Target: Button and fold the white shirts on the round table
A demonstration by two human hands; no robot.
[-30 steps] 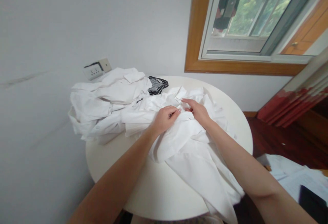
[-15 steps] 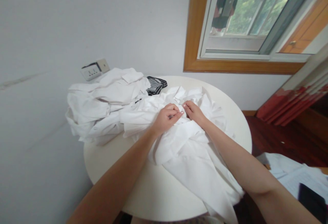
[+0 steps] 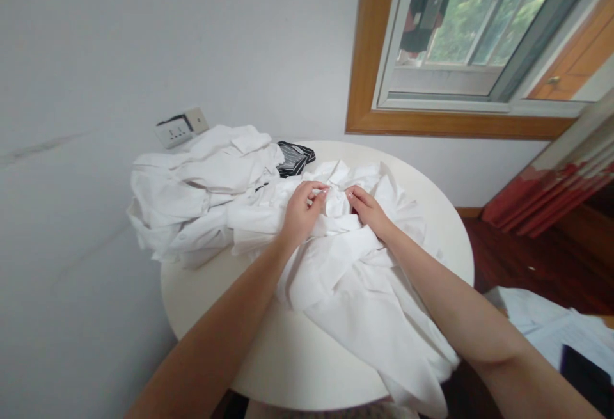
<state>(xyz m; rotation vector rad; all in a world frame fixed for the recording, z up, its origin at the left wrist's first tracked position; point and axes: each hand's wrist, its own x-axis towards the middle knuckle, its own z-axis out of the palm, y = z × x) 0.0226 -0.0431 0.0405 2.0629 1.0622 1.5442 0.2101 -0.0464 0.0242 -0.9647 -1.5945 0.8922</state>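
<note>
A crumpled white garment spreads over the round white table, its lower part hanging past the front edge. My left hand pinches a gathered bit of its fabric between thumb and fingers. Just to the right, my right hand grips the same garment, fingers closed on the cloth. A short stretch of fabric lies between the two hands. The exact part held is too small to make out. More white clothing is heaped at the table's left, touching the garment.
Black-and-white striped cloth lies at the table's back edge. A wall socket sits behind the white heap. Beyond is a wood-framed window, with a red and cream curtain at right. Papers and a dark object are at lower right.
My hands have moved slightly apart, the left one going up and to the left. More white cloth shows between them. The view has shifted a little.
</note>
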